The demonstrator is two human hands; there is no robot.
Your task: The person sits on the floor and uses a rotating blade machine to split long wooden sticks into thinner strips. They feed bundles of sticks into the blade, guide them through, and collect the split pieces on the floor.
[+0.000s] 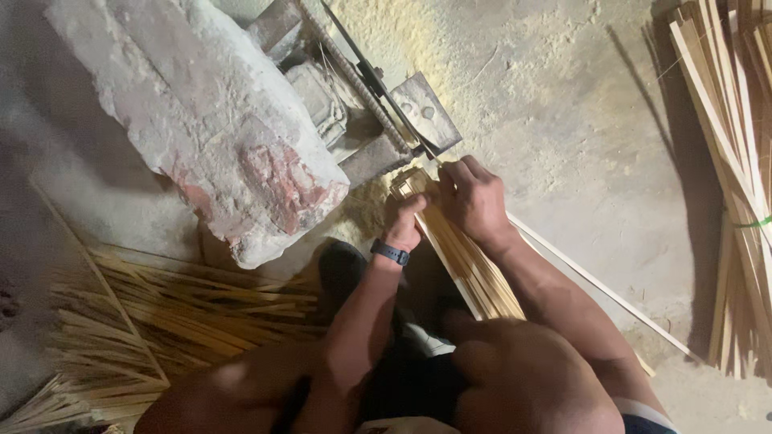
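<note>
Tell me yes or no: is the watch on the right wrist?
No, the dark watch sits on the wrist of the left hand, while the right hand has a bare wrist.

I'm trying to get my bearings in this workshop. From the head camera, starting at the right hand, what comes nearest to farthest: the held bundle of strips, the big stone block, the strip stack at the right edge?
1. Bundle of strips: gripped in the right hand, in the middle.
2. Stone block: upper left, beyond the metal blade fixture.
3. Strip stack: far right edge.

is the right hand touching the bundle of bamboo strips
Touching. The head view shows the right hand wrapped over the top end of the bundle of bamboo strips, fingers pressed onto it with no gap, near the metal blade.
</note>
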